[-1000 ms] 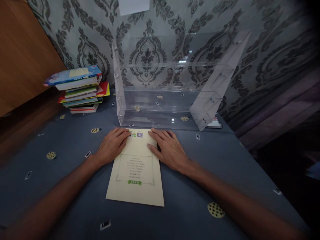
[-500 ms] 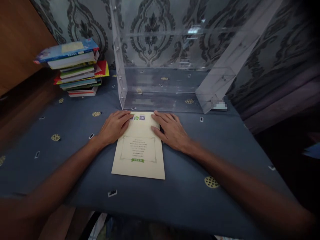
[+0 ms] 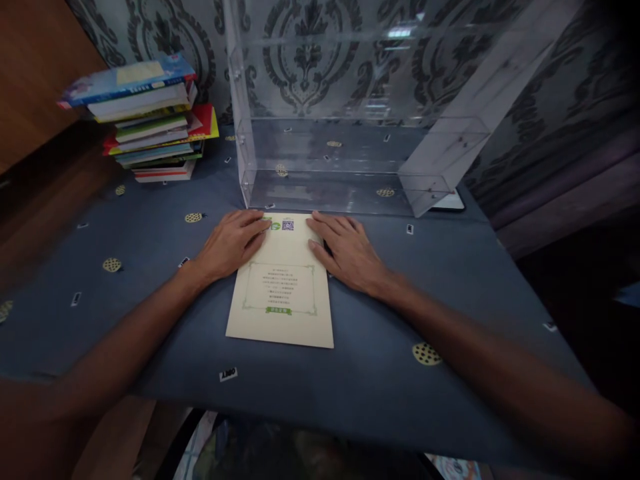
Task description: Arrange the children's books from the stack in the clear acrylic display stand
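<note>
A cream booklet (image 3: 283, 287) with green print lies flat on the blue patterned tablecloth (image 3: 150, 267), its far end close to a clear acrylic rack (image 3: 350, 180). My left hand (image 3: 231, 244) rests flat on the booklet's far left corner, fingers stretched out. My right hand (image 3: 347, 253) lies flat along the booklet's far right edge, fingers spread. Neither hand grips anything.
A stack of colourful books (image 3: 150, 123) stands at the back left beside the rack. Behind is a wall with grey damask paper (image 3: 170, 40); a wooden panel (image 3: 30, 73) is at the far left. The table's near edge (image 3: 300, 413) shows below.
The view has tilted down and drawn back a little, so the table's near edge now shows. Both hands and the booklet keep the same pose on the cloth.
</note>
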`<state>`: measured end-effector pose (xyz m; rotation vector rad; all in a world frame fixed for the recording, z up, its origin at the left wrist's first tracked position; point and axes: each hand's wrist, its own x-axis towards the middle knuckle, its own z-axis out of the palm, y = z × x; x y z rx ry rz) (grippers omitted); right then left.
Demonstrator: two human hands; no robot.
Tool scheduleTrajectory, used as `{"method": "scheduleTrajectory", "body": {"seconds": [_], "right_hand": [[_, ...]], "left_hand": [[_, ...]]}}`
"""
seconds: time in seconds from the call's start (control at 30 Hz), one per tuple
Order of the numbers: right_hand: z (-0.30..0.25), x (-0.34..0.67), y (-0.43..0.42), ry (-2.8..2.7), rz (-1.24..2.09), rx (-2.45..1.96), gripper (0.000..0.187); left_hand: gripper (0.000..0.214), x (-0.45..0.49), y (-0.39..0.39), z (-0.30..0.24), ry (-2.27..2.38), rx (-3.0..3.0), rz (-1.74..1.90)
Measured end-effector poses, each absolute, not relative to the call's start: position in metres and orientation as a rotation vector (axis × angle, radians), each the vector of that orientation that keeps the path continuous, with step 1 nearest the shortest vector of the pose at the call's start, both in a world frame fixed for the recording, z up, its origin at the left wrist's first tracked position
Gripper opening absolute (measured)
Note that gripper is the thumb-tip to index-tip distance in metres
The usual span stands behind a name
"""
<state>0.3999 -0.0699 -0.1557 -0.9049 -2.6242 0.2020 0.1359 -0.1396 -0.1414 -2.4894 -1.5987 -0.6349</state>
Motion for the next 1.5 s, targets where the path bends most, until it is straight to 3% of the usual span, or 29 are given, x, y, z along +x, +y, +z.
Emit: {"method": "scheduleTrajectory", "body": {"seconds": [0.63, 1.1, 1.5], "right_hand": [[-0.151, 0.397, -0.072, -2.628, 0.26, -0.965, 0.046], [-0.151, 0.399, -0.072, -2.638, 0.25, -0.937, 0.047], [-0.145, 0.392, -0.072, -2.649, 0.153, -0.738, 0.039]], "left_hand": [[0.029, 0.205, -0.172, -0.114, -1.025, -3.103, -0.558], [0.027, 0.214, -0.184, -0.092, -1.02, -3.49, -0.367], [0.033, 0.121, -0.133, -0.131, -1.66, -2.618, -0.709]]}}
